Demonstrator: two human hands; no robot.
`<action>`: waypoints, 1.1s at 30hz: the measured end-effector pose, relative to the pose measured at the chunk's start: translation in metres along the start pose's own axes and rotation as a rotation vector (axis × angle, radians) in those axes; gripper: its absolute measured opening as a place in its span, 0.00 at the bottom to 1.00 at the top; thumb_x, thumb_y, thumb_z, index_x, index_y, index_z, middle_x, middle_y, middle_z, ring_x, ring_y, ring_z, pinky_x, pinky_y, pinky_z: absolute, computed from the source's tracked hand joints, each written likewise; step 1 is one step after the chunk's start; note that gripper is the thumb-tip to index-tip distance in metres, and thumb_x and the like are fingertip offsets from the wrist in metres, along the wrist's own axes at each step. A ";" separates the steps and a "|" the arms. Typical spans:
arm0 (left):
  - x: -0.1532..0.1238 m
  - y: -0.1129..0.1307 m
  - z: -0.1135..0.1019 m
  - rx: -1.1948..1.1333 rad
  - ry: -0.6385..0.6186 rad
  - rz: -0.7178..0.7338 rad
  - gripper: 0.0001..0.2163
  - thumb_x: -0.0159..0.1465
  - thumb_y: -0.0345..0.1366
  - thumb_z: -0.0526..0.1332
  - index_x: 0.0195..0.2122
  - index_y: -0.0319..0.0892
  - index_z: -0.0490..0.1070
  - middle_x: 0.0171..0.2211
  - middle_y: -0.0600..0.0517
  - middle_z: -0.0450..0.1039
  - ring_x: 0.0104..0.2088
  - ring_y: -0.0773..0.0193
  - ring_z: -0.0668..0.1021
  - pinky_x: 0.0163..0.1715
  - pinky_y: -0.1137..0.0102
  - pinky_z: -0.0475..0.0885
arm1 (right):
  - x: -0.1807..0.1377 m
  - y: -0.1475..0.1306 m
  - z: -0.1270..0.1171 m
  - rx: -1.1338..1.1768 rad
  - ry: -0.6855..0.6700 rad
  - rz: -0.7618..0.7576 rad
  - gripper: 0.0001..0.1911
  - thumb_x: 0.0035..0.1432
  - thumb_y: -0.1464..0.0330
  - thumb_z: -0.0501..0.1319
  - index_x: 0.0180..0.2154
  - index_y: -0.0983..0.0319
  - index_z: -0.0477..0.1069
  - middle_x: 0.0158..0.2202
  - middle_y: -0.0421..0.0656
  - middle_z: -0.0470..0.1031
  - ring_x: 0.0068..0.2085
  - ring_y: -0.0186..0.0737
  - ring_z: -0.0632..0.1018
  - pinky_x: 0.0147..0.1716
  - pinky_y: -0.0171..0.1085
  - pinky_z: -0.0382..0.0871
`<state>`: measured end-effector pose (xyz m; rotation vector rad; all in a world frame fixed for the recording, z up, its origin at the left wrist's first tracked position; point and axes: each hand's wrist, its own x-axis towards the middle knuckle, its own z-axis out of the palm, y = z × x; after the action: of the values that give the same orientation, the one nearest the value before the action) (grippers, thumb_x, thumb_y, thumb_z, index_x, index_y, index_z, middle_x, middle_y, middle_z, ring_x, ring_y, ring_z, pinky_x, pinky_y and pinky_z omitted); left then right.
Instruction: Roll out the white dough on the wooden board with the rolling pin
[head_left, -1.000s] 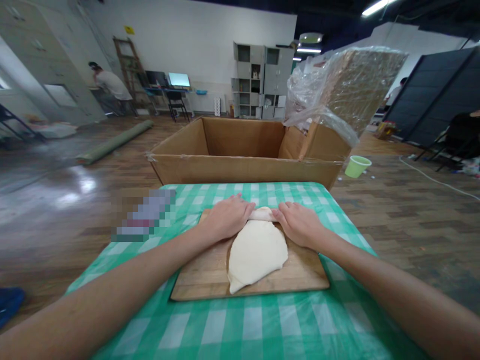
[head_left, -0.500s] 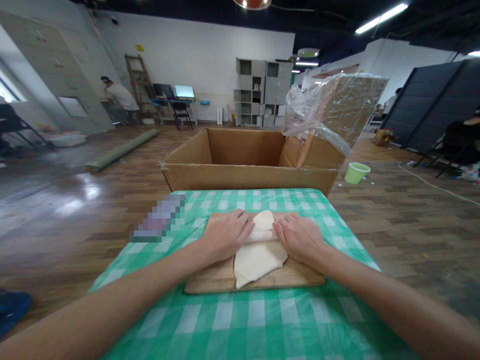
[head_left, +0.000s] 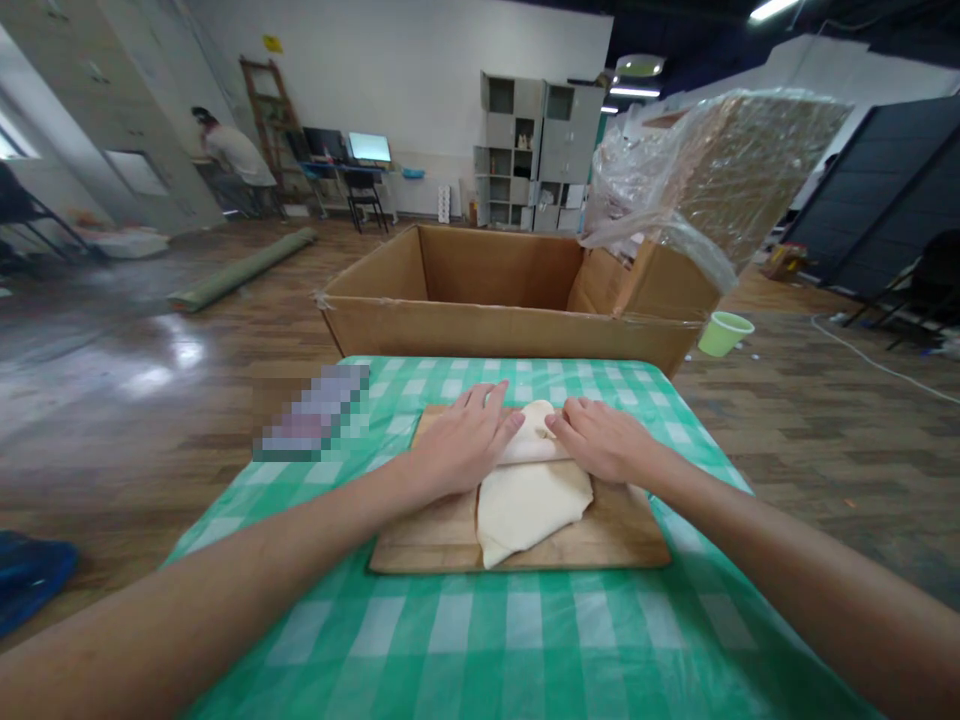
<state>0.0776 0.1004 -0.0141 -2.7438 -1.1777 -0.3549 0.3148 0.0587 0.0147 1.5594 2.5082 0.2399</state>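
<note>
A pale rolling pin lies crosswise over a flat sheet of white dough. My left hand rests over the pin's left end, palm down, its fingers reaching forward and its thumb pointing inward. Over the right end, my right hand curls with its thumb near the middle. Both hands cover the pin's ends, so only its middle shows. The dough's far part rises behind the pin, and its near edge tapers to a corner. Underneath is a wooden cutting board.
A green-and-white checked tablecloth covers the table. At its left edge lies a pixelated flat object. Beyond the table stands a large cardboard box with plastic wrap. A green bucket is on the floor; a person sits far left.
Both hands have shifted slightly along with the pin, which still lies across the dough. My left fingers now stretch out further. The camera view has tilted downward.
</note>
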 end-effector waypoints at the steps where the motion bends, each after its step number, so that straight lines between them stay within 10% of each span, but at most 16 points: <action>1: 0.004 -0.004 0.002 -0.004 -0.028 -0.002 0.25 0.79 0.46 0.39 0.66 0.40 0.65 0.69 0.38 0.63 0.68 0.47 0.66 0.65 0.52 0.64 | 0.003 0.002 0.002 -0.025 -0.016 -0.022 0.24 0.78 0.62 0.40 0.58 0.61 0.70 0.48 0.53 0.77 0.48 0.53 0.77 0.44 0.45 0.65; 11: 0.030 -0.019 0.009 0.011 -0.123 0.026 0.21 0.79 0.39 0.42 0.57 0.39 0.72 0.63 0.36 0.68 0.66 0.46 0.69 0.63 0.50 0.65 | 0.026 0.011 0.008 0.063 -0.026 0.187 0.35 0.77 0.50 0.36 0.61 0.63 0.69 0.54 0.58 0.75 0.55 0.60 0.74 0.53 0.54 0.65; 18: 0.005 0.001 -0.001 0.008 -0.028 -0.069 0.25 0.79 0.45 0.41 0.66 0.36 0.64 0.67 0.35 0.66 0.70 0.45 0.65 0.65 0.50 0.64 | 0.000 -0.014 0.008 0.159 0.233 0.301 0.38 0.75 0.47 0.39 0.67 0.67 0.62 0.63 0.59 0.71 0.63 0.59 0.69 0.59 0.52 0.62; 33: -0.058 0.043 -0.012 -0.045 -0.006 -0.104 0.30 0.78 0.50 0.41 0.72 0.35 0.57 0.72 0.38 0.59 0.73 0.49 0.61 0.70 0.54 0.60 | -0.064 -0.052 0.010 0.288 0.236 0.224 0.45 0.73 0.44 0.40 0.73 0.73 0.53 0.73 0.63 0.58 0.74 0.61 0.57 0.68 0.56 0.56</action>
<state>0.0676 0.0278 -0.0193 -2.7291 -1.3329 -0.3898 0.2997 -0.0206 -0.0026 2.0383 2.6360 0.0986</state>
